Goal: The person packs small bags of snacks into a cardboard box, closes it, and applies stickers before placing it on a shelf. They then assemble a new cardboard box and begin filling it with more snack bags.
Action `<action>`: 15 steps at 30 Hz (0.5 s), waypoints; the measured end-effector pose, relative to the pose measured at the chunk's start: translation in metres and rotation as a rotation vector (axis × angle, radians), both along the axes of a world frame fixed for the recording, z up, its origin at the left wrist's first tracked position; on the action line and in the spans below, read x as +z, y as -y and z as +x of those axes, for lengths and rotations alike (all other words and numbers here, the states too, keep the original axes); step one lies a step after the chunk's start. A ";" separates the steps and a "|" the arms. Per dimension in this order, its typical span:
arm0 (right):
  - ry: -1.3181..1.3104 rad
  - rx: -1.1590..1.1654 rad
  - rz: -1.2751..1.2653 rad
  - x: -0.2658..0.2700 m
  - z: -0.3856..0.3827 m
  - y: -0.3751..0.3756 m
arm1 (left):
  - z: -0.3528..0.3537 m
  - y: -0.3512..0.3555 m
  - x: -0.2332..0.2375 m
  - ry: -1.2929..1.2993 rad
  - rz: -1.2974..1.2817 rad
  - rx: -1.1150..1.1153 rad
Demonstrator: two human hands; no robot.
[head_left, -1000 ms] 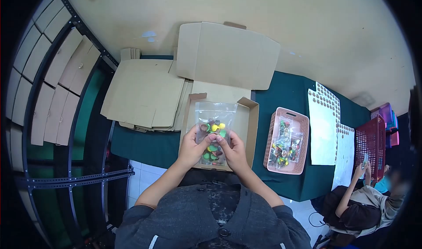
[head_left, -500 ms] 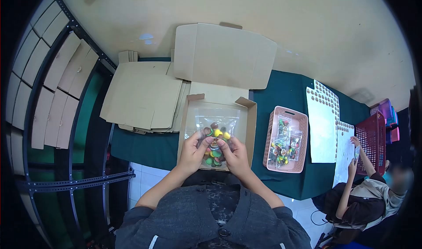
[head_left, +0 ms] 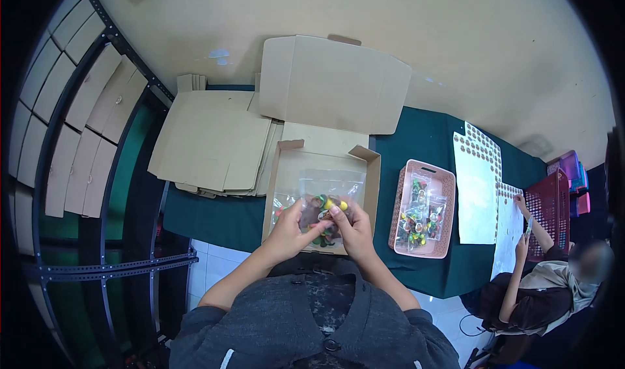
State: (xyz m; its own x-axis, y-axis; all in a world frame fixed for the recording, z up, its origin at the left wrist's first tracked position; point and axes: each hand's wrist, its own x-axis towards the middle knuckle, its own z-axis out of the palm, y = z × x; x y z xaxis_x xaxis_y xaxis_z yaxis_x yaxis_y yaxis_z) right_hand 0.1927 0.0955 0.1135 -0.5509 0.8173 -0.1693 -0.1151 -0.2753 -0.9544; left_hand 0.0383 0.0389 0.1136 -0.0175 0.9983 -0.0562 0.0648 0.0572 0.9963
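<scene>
A clear zip bag filled with small brown, yellow, green and red pieces is between my two hands, over an open cardboard box. My left hand grips the bag's left side, its thumb on the front. My right hand closes on the right side, with thumb and forefinger near the middle of the bag. My fingers partly hide the contents. Inside the box, left of the held bag, part of another clear bag shows. The box lid stands raised at the back.
Flat cardboard boxes are stacked at left, beside a metal shelf with boxes. At right are a pink basket of small filled bags, sticker sheets and a red crate. A co-worker handles something small there.
The held bag has shifted slightly right and down, and its pieces have moved about. My right thumb has moved right. Another bag now shows at the box's left side.
</scene>
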 end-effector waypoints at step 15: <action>0.015 -0.132 -0.123 0.017 -0.006 0.005 | 0.013 -0.004 0.006 0.087 0.024 0.037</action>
